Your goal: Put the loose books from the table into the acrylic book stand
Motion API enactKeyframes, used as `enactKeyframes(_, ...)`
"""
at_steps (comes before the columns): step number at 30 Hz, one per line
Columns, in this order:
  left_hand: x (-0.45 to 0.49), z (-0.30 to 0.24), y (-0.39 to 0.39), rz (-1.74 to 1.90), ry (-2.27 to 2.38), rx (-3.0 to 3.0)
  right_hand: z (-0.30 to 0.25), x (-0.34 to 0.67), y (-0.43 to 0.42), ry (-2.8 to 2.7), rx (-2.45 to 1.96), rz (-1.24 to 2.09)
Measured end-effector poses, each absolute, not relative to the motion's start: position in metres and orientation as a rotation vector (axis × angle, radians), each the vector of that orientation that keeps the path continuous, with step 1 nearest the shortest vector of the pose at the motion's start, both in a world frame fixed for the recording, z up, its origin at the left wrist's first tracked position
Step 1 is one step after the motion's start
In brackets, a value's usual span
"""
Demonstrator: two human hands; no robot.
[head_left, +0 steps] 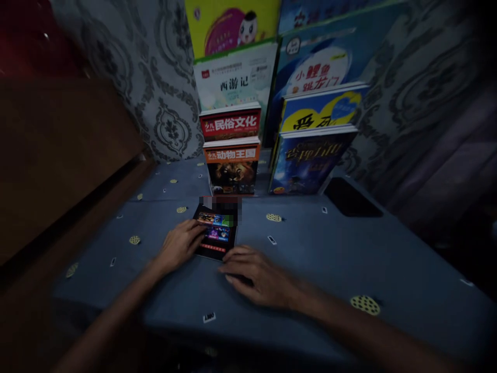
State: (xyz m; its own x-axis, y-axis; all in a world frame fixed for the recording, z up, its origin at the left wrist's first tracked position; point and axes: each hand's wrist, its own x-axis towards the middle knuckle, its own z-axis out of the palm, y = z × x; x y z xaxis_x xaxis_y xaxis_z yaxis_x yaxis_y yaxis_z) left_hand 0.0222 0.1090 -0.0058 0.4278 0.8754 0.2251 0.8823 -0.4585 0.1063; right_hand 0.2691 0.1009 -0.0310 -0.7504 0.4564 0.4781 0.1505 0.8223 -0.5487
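A small dark book (215, 245) with rows of colourful little pictures and a red strip lies flat on the cloth. Its top part is blurred by a pixelated patch. My left hand (181, 242) grips its left side, fingers over the cover; the thumb is hard to see. At the lower right corner, my right hand (254, 274) touches the book with a fingertip. The other fingers of that hand are slightly apart and curved above the cloth. Just behind the book stands an orange-topped book with a lion (233, 171).
Upright books rise in two stepped columns, including a red book (230, 124), a pale green book (236, 77) and a dark blue book (306, 163). A flat black object (351, 198) lies at the right. Blue patterned cloth (155, 217) covers the table; a brown panel (58, 166) stands left.
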Motion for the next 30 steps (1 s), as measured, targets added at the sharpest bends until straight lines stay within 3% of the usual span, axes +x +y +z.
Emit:
enactKeyframes(12,0.017,-0.023,0.199,-0.477,-1.83,-2.48,-0.029,0.27,0.11,-2.29,-0.49,0.678)
enactKeyframes(19,0.024,-0.029,0.161,-0.507,-1.79,-2.465,-0.022,0.287,0.117,-2.612,-0.839,0.628)
enactKeyframes(24,0.024,-0.025,0.117,-0.533,-1.764,-2.506,-0.026,0.311,0.092,-2.782,-0.604,0.607)
enactKeyframes(30,0.029,-0.029,0.065,-0.57,-1.717,-2.602,-0.046,0.322,0.057,-2.794,-0.408,0.17)
